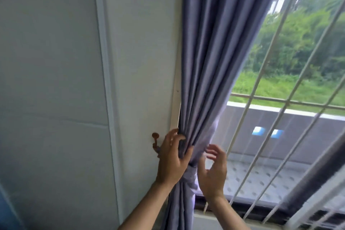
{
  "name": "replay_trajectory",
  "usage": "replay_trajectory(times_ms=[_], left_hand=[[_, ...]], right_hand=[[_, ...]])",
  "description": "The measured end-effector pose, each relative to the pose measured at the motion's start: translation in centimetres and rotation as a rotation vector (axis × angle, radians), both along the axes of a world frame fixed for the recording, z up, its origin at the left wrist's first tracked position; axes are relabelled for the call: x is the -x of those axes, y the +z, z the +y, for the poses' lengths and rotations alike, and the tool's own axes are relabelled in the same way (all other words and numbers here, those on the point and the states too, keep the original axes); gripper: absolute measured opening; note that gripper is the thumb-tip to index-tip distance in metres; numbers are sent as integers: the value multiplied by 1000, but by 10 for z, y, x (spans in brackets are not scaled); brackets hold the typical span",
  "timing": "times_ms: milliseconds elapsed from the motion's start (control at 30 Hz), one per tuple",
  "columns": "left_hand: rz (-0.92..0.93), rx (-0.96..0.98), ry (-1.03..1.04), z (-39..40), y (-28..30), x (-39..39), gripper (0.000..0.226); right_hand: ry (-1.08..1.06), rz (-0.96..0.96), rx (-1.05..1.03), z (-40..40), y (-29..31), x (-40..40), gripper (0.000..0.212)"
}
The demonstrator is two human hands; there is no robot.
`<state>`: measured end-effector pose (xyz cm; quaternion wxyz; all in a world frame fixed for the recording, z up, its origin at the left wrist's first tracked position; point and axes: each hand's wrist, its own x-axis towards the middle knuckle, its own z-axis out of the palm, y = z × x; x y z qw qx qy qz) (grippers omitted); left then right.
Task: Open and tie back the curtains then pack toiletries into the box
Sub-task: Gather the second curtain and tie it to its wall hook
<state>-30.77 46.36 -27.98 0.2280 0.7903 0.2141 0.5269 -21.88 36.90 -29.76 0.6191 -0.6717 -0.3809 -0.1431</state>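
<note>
A person's left hand [172, 157] closes its grip on a gathered lilac-grey curtain [207, 73] at the left edge of a barred window, fingers curled into the folds at the point where the cloth is drawn in tightest. The right hand [212, 170] hovers just beside the bundle on its window side, fingers spread and relaxed, its grip apart and holding nothing. The curtain's long axis runs nearly upright, fanning into soft vertical pleats above the hands and narrowing where a band of matching fabric, the tie-back [190, 172], wraps it just below the left hand. A small brown wall hook [155, 141] sits immediately left of the left hand, on the pale wall [56, 80]; that hand is plainly the nearer one, so fastening the band looks to turn on a short leftward reach from the bundle. The cloth appears smooth, matte and fairly heavy. White metal window bars [261, 73] slant across greenery outside. Neither toiletries nor a box are in view.
</note>
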Motion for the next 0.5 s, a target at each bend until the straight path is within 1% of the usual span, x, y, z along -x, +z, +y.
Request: replay_trajectory(times_ms=[67, 133, 200, 233, 300, 367, 433, 500], left_hand=[[29, 64, 9, -5, -3, -4, 35], [87, 173, 24, -11, -10, -6, 39], [171, 271, 60, -14, -18, -8, 41], [193, 291, 82, -14, -21, -8, 38], [194, 317, 111, -16, -19, -9, 26], [172, 348, 122, -26, -12, -11, 16], [167, 343, 145, -39, -10, -10, 14], [138, 304, 184, -54, -21, -8, 16]], right_hand=[[26, -89, -65, 2, 35, 7, 25], [16, -122, 15, -1, 56, 12, 30], [9, -75, 108, -1, 66, 14, 37], [7, -43, 149, -2, 69, 15, 41], [7, 21, 227, -4, 73, 16, 48], [12, 115, 282, -6, 79, 16, 50], [30, 182, 293, -9, 81, 15, 44], [83, 205, 267, -10, 75, 15, 28]])
